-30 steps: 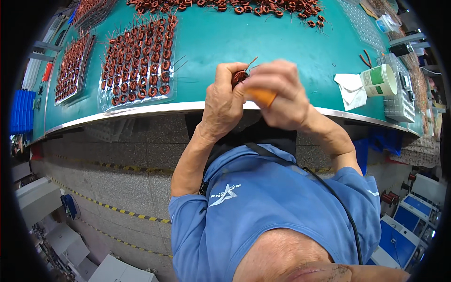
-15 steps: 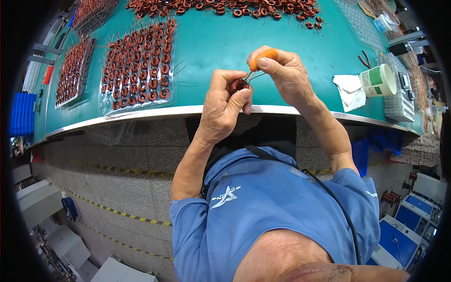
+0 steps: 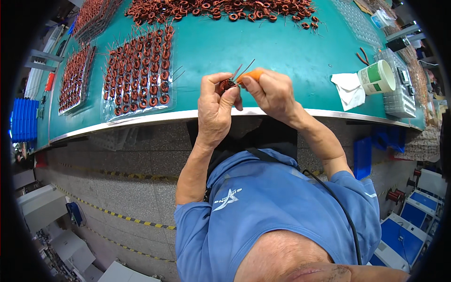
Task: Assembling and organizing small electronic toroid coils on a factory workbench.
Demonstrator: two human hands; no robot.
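Between the thumb and fingers of my left hand (image 3: 215,101) is a copper-wound toroidal coil (image 3: 225,86), its wire leads pointing up and to the right. My right hand (image 3: 275,91) is closed around an orange-handled tool (image 3: 253,75) whose working end lies at the coil's leads; its exact kind is hidden by the fingers. Both hands are close together above the table's front edge. To their left, a clear plastic tray (image 3: 107,114) holds rows of similar coils (image 3: 141,70).
A heap of loose coils (image 3: 221,9) lies along the far side of the green table (image 3: 300,61). More filled trays stand at left. At right are a white cloth (image 3: 348,91), a green-and-white tub (image 3: 377,77), pliers (image 3: 362,57) and a clear tray (image 3: 399,105).
My right hand has come down and left, turning the orange tool so that its end sits closer to the coil. The left hand still holds the coil, shifted slightly left in view.
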